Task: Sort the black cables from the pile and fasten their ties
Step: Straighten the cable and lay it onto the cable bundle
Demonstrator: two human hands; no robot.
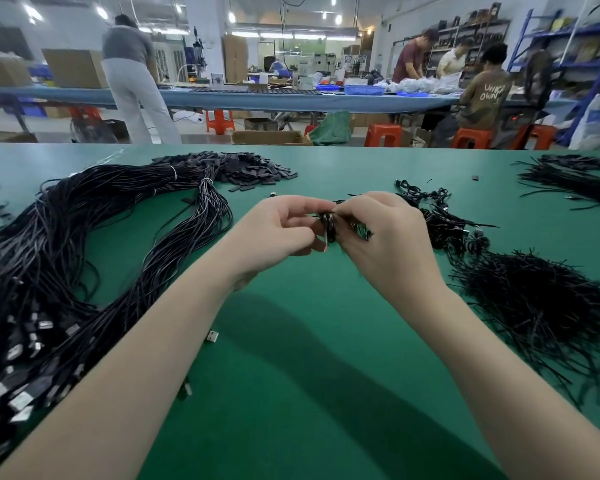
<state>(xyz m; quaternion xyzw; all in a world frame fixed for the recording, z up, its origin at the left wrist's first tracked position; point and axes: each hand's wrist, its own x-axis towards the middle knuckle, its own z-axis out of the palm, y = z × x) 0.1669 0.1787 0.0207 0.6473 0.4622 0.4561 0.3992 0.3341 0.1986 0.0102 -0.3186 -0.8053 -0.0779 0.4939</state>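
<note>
Over the middle of the green table [291,341], my left hand [278,233] and my right hand [381,237] meet around a small coiled black cable [328,226]. Fingers of both hands pinch the coil, which is mostly hidden between them. A big pile of loose black cables [84,258] with metal plugs sprawls on the left. A heap of thin black ties [534,306] lies on the right. Behind my right hand lies a small pile of coiled cables [444,223].
A mound of small flat black pieces [243,168] sits at the far middle. More black strands [575,181] lie at the far right. A loose plug [212,336] lies beside my left forearm. People work at a long table behind.
</note>
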